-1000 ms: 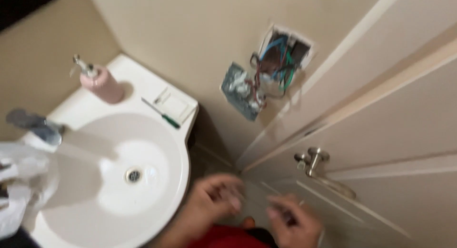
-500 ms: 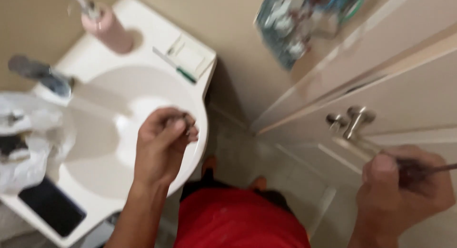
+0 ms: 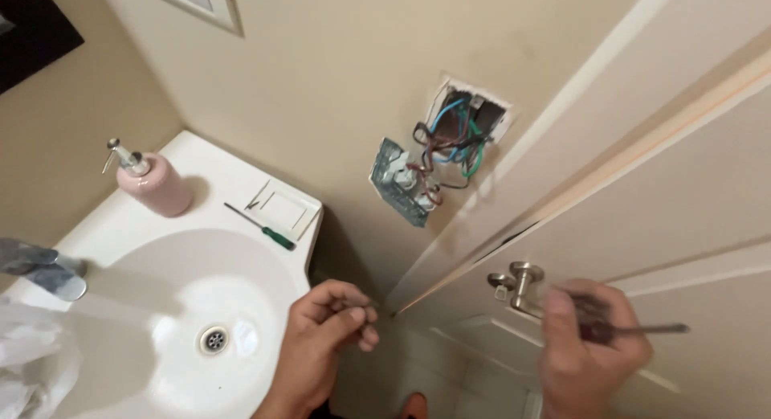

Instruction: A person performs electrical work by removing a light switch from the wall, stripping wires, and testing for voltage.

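Observation:
My right hand [image 3: 593,348] is blurred at the lower right, closed round a screwdriver [image 3: 642,330] whose metal shaft points right, just below the door handle [image 3: 520,281]. My left hand [image 3: 325,335] is low in the middle with its fingertips pinched together; whether something small is in them I cannot tell. On the wall above, an open switch box [image 3: 466,126] shows coloured wires, and a switch unit [image 3: 404,182] hangs out of it by them.
A white washbasin [image 3: 173,306] fills the lower left, with a pink soap dispenser [image 3: 152,183], a green-handled screwdriver [image 3: 263,228] and a white cover plate [image 3: 283,207] on its ledge. A tap [image 3: 40,268] is at the left. The white door [image 3: 642,186] stands at the right.
The view has tilted up, bringing the open switch box back into sight. Both hands have sunk lower in the frame and the left hand has moved off the basin towards the middle.

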